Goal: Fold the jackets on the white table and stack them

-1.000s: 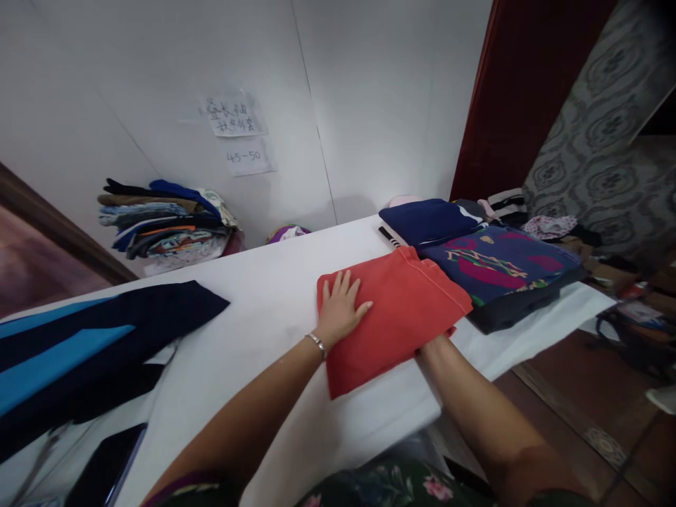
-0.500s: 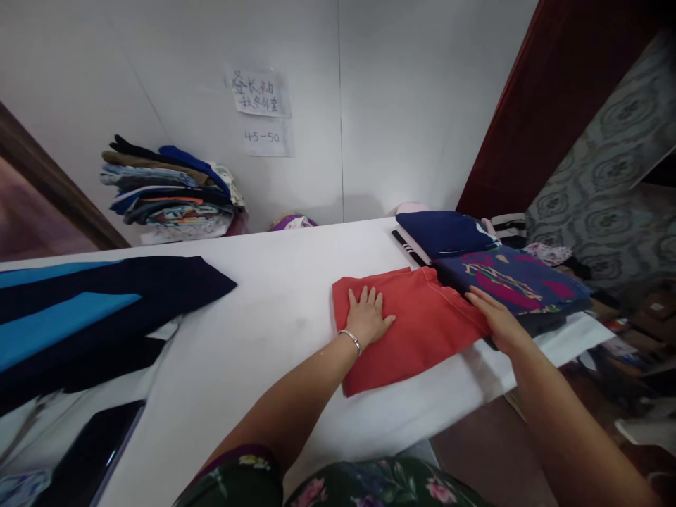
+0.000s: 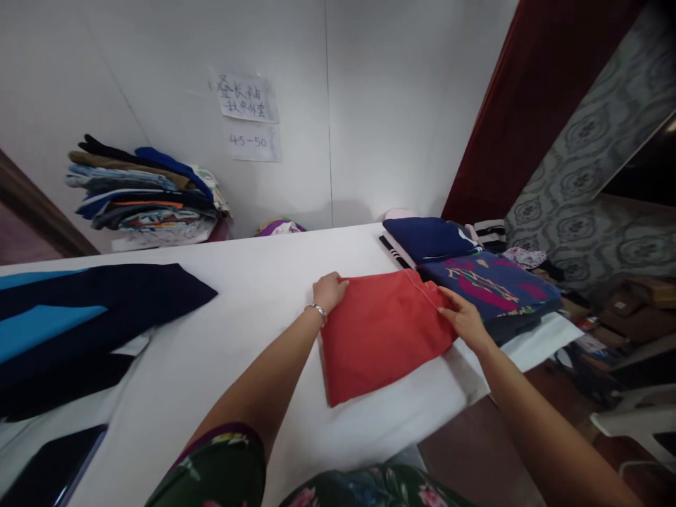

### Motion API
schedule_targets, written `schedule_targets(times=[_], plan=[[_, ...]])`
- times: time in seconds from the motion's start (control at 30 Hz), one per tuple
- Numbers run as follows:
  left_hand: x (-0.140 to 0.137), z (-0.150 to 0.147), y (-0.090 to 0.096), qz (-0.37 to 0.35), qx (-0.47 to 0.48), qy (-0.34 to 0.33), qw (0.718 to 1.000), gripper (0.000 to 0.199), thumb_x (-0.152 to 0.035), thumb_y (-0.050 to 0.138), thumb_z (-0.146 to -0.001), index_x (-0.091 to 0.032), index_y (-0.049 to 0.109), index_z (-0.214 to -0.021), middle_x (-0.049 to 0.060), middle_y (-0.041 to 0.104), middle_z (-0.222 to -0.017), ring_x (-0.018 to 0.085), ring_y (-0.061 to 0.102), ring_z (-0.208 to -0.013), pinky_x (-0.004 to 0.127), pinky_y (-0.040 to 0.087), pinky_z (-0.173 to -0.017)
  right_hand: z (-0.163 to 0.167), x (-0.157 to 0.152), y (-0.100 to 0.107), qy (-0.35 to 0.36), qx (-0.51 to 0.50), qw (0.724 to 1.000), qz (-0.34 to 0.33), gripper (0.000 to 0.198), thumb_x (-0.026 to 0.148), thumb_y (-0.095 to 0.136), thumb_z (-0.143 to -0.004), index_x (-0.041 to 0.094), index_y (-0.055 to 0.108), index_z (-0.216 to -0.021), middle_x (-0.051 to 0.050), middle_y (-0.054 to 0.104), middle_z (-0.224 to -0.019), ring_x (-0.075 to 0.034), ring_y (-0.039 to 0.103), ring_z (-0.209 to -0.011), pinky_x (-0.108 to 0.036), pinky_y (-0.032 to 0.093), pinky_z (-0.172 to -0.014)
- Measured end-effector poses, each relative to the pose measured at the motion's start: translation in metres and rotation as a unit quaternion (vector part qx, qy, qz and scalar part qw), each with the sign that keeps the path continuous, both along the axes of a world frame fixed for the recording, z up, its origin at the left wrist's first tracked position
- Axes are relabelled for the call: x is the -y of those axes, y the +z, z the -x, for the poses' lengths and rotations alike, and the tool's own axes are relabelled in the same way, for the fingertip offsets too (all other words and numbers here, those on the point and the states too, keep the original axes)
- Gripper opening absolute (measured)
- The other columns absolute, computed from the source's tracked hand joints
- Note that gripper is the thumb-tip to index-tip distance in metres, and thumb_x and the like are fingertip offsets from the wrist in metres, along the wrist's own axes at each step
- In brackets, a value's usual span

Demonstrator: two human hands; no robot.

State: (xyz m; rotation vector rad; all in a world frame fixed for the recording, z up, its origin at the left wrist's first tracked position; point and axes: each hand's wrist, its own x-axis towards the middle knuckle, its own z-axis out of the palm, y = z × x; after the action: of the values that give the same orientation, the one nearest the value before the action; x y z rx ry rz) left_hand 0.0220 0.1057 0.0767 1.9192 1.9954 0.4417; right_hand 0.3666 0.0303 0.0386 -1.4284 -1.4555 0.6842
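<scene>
A folded red-orange garment (image 3: pixel 383 338) lies flat on the white table (image 3: pixel 237 338) in front of me. My left hand (image 3: pixel 329 291), with a silver bracelet at the wrist, grips its far left corner, thumb on top and fingers curled beneath. At the right edge my right hand (image 3: pixel 460 317) pinches the seamed side of the cloth between thumb and fingers. Just beyond that hand sits a stack of folded clothes, with a blue-and-magenta patterned garment (image 3: pixel 496 282) and a navy garment (image 3: pixel 430 238) on top.
Dark navy and light-blue clothing (image 3: pixel 105 303) lies at the left, with a dark phone-like slab (image 3: pixel 53 465) nearer me. A tall pile of folded clothes (image 3: pixel 148 193) stands against the wall. Handwritten paper signs (image 3: pixel 248 116) hang above. A white stool (image 3: pixel 639 422) is at the right.
My left hand has gone from lying flat on the garment to gripping its far left corner. My right hand has closed on the right edge. The view has shifted slightly right.
</scene>
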Motion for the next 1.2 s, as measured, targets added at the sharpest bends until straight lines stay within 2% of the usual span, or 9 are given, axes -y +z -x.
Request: schedule_targets(times=[0.13,0.27,0.37,0.47,0.57,0.67,0.8,0.97,1.2], plan=[[-0.002,0.008,-0.016,0.002,0.029,0.034,0.999,0.032,-0.042,0.047,-0.091,-0.020,0.066,-0.102,0.015,0.070,-0.116,0.030,0.062,-0.112,0.039,0.045,-0.090,0.007,-0.010,-0.009,-0.028,0.116,0.993,0.020,0.055,0.025,0.055,-0.078,0.018,0.061,-0.132,-0.008,0.066,-0.130,-0.023,0.061,-0.121,-0.042,0.046,-0.107],[-0.008,0.016,-0.027,0.017,0.078,0.030,0.996,0.025,-0.042,0.059,-0.083,-0.020,0.069,-0.087,0.013,0.073,-0.107,0.030,0.064,-0.107,0.039,0.045,-0.090,0.013,-0.008,-0.013,-0.023,0.353,0.932,0.073,0.045,0.017,0.045,-0.083,0.020,0.069,-0.122,-0.011,0.069,-0.124,-0.025,0.062,-0.117,-0.039,0.046,-0.105],[-0.014,0.027,-0.031,0.016,0.148,0.030,0.988,0.035,-0.050,0.050,-0.088,-0.020,0.069,-0.087,0.008,0.075,-0.099,0.024,0.067,-0.095,0.033,0.048,-0.084,0.030,-0.001,0.000,-0.019,0.449,0.893,0.008,0.044,0.018,0.045,-0.087,0.020,0.066,-0.126,-0.015,0.059,-0.137,-0.031,0.050,-0.131,-0.047,0.040,-0.109],[-0.016,0.037,-0.038,-0.001,0.211,0.059,0.976,0.051,-0.052,0.031,-0.094,-0.019,0.069,-0.096,0.007,0.073,-0.108,0.021,0.065,-0.099,0.030,0.048,-0.085,0.068,-0.006,0.020,0.049,0.431,0.896,-0.092,0.048,0.028,0.044,-0.093,0.019,0.056,-0.139,-0.014,0.045,-0.152,-0.031,0.035,-0.143,-0.052,0.033,-0.114],[-0.014,0.043,-0.043,-0.009,0.247,0.061,0.967,0.054,-0.050,0.026,-0.096,-0.018,0.070,-0.095,0.008,0.072,-0.111,0.021,0.064,-0.101,0.030,0.048,-0.087,0.109,-0.027,0.033,0.141,0.392,0.900,-0.129,0.053,0.043,0.042,-0.097,0.023,0.046,-0.147,-0.010,0.034,-0.159,-0.026,0.022,-0.150,-0.050,0.027,-0.118],[-0.015,0.049,-0.044,-0.006,0.255,0.032,0.966,0.053,-0.054,0.030,-0.094,-0.019,0.069,-0.085,0.005,0.074,-0.097,0.020,0.063,-0.089,0.028,0.048,-0.080,0.122,-0.054,0.027,0.170,0.423,0.889,-0.034,0.060,0.052,0.040,-0.098,0.024,0.040,-0.151,-0.009,0.026,-0.163,-0.025,0.015,-0.152,-0.052,0.020,-0.120],[-0.025,0.059,-0.043,-0.013,0.201,0.022,0.979,0.051,-0.057,0.036,-0.093,-0.019,0.060,-0.067,0.003,0.068,-0.074,0.018,0.058,-0.073,0.027,0.044,-0.069,0.093,-0.080,0.003,0.089,0.453,0.874,0.152,0.064,0.054,0.031,-0.099,0.019,0.036,-0.153,-0.009,0.024,-0.163,-0.025,0.017,-0.152,-0.052,0.017,-0.121],[-0.039,0.060,-0.050,-0.014,0.096,0.019,0.995,0.049,-0.054,0.043,-0.092,-0.021,0.055,-0.058,0.005,0.065,-0.070,0.020,0.060,-0.077,0.030,0.041,-0.072,0.066,-0.086,-0.014,0.051,0.449,0.874,0.180,0.066,0.053,0.025,-0.100,0.019,0.031,-0.155,-0.006,0.019,-0.165,-0.022,0.018,-0.151,-0.044,0.020,-0.121],[-0.031,0.051,-0.033,-0.004,-0.001,0.037,0.999,0.037,-0.047,0.047,-0.093,-0.019,0.069,-0.084,0.013,0.073,-0.096,0.029,0.065,-0.099,0.037,0.044,-0.088,0.070,-0.086,-0.012,0.045,0.449,0.873,0.183,0.066,0.053,0.025,-0.099,0.017,0.032,-0.155,-0.006,0.019,-0.165,-0.023,0.017,-0.152,-0.046,0.021,-0.121]])
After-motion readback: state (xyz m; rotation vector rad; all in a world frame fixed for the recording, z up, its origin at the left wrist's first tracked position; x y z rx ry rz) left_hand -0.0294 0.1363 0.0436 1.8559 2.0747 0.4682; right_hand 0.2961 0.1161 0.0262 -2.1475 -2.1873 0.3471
